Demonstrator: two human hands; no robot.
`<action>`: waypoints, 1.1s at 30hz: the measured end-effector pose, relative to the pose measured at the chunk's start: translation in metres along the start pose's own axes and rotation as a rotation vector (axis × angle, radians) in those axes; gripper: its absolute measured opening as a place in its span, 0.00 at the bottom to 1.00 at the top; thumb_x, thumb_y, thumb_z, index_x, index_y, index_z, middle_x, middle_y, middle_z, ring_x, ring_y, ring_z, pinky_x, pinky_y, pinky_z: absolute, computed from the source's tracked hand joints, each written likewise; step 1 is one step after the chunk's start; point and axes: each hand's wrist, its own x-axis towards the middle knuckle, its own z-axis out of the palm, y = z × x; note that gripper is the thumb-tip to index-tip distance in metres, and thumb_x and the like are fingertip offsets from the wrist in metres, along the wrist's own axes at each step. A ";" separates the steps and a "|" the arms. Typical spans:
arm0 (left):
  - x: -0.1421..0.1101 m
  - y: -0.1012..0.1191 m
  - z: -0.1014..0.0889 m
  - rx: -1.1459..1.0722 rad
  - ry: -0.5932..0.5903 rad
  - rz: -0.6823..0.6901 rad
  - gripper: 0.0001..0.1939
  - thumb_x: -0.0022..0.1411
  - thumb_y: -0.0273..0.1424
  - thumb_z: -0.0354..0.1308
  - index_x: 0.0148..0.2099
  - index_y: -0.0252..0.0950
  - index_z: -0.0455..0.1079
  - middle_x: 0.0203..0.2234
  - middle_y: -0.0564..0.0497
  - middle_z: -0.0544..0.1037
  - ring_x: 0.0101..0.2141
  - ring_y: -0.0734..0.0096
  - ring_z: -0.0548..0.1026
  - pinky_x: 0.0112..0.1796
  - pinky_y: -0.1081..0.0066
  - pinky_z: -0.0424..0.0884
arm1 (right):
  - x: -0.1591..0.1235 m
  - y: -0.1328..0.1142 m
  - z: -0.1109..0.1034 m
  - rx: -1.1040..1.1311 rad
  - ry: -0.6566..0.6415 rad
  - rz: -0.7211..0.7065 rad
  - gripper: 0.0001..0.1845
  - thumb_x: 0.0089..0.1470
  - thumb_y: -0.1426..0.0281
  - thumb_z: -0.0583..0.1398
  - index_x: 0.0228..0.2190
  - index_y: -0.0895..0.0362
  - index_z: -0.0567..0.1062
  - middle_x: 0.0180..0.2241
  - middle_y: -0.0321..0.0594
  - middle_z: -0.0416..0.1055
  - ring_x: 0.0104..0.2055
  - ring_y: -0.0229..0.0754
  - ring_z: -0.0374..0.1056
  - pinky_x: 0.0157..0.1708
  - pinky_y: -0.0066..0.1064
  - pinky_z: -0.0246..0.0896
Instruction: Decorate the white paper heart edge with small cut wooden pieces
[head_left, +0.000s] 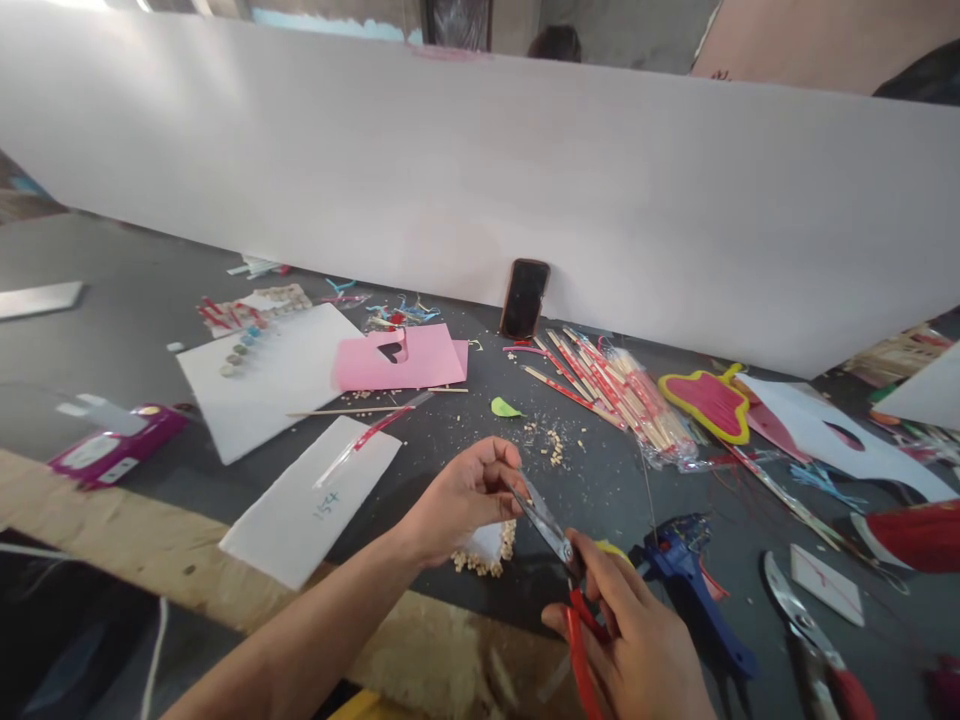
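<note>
My right hand (637, 640) grips red-handled scissors (559, 555), whose blades point up and left towards my left hand. My left hand (465, 495) is pinched shut right at the blade tips, and what it holds is too small to make out. Just below my left hand lies a small white piece edged with tan beads (487, 555) on the dark table (112, 310). Loose tan crumbs (553, 442) are scattered beyond the hands.
A blue glue gun (694, 580) lies right of my hand, with pliers (806, 625) beyond. A bundle of red-and-tan sticks (622, 395), pink paper (401, 358), white sheets (270, 380), a phone (524, 298) leaning on the white board (480, 170), and a pink box (112, 447) are around.
</note>
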 end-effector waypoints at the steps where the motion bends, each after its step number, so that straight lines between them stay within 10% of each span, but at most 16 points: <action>1: -0.001 0.000 0.000 0.004 0.004 0.001 0.19 0.46 0.25 0.68 0.38 0.35 0.62 0.25 0.55 0.73 0.24 0.81 0.70 0.29 0.80 0.65 | 0.000 0.000 0.001 -0.019 0.009 -0.014 0.26 0.53 0.59 0.57 0.53 0.53 0.66 0.38 0.41 0.74 0.32 0.39 0.73 0.28 0.24 0.68; 10: -0.002 -0.003 0.001 -0.002 0.047 0.029 0.19 0.44 0.26 0.69 0.34 0.35 0.61 0.23 0.56 0.72 0.24 0.80 0.69 0.27 0.79 0.63 | 0.000 -0.003 0.002 -0.160 0.060 -0.075 0.23 0.55 0.60 0.55 0.51 0.54 0.68 0.36 0.42 0.76 0.28 0.40 0.74 0.22 0.24 0.66; 19: 0.003 -0.001 -0.003 0.176 0.062 0.015 0.07 0.54 0.31 0.63 0.36 0.34 0.76 0.28 0.51 0.75 0.31 0.77 0.69 0.34 0.77 0.62 | 0.013 0.020 -0.012 0.028 0.190 0.219 0.27 0.52 0.53 0.56 0.50 0.53 0.68 0.36 0.40 0.76 0.33 0.40 0.74 0.32 0.26 0.69; 33: 0.007 -0.005 0.005 -0.293 0.086 -0.152 0.11 0.43 0.29 0.70 0.28 0.32 0.72 0.20 0.52 0.74 0.18 0.82 0.64 0.23 0.79 0.57 | 0.010 0.006 -0.002 -0.017 -0.007 0.037 0.34 0.49 0.54 0.60 0.53 0.55 0.62 0.41 0.46 0.71 0.39 0.44 0.72 0.32 0.27 0.70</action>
